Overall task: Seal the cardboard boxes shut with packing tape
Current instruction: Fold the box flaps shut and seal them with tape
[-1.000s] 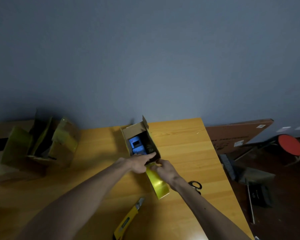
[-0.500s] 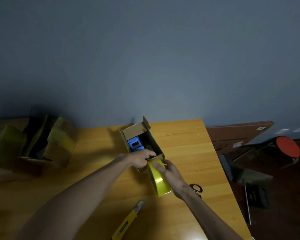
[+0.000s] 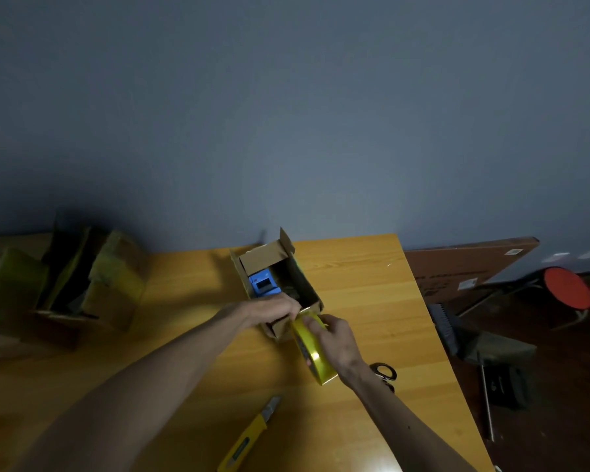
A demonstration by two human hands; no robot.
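Observation:
A small open cardboard box (image 3: 264,258) stands on the wooden table (image 3: 355,284), with a blue item (image 3: 263,284) inside it. My left hand (image 3: 269,310) grips the box's near edge, fingers curled over the near flap. My right hand (image 3: 334,338) holds a roll of yellow packing tape (image 3: 315,354) on edge against the box's near right corner. The tape's free end lies under my fingers at that corner and is hard to make out.
A yellow utility knife (image 3: 249,437) lies near the table's front edge. Scissors (image 3: 384,371) sit behind my right wrist. A larger open box (image 3: 82,284) with taped flaps stands at the left. Right of the table are a flat cardboard sheet (image 3: 464,267) and a red stool (image 3: 567,291).
My left hand's fingers have curled from reaching into the box to gripping its near edge. The tape roll has tipped up and moved closer against the box corner.

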